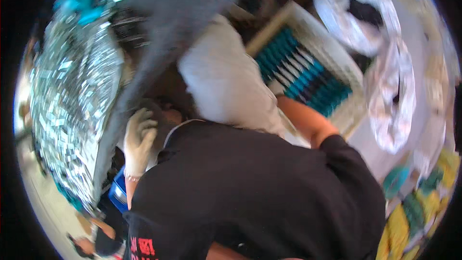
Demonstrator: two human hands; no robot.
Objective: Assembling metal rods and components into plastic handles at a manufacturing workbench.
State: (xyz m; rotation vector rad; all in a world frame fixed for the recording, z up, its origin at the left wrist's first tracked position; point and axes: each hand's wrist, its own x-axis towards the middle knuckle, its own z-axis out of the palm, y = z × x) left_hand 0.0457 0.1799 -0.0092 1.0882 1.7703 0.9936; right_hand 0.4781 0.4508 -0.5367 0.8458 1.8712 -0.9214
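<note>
Much of the lower view is filled by the back of a person in a black shirt (250,188) with red print, bending forward close in front of me. This person's left hand, in a pale glove (138,142) with bent fingers, is beside a dark rounded shape. The person's right forearm (305,120) reaches toward a pale crate (344,65) holding rows of teal, white and dark pieces; its hand is hidden behind a white bulging shape (226,77). A patch of bare skin (226,253) shows at the lower edge, too little to tell whose. Neither of my hands can be made out.
To the left is a large heap of shiny, silvery clear pieces (72,106). White ring-shaped bundles (392,96) lie on the right, above yellow and green bundles (414,207). A blue bin (118,192) and another person (103,238) are at lower left.
</note>
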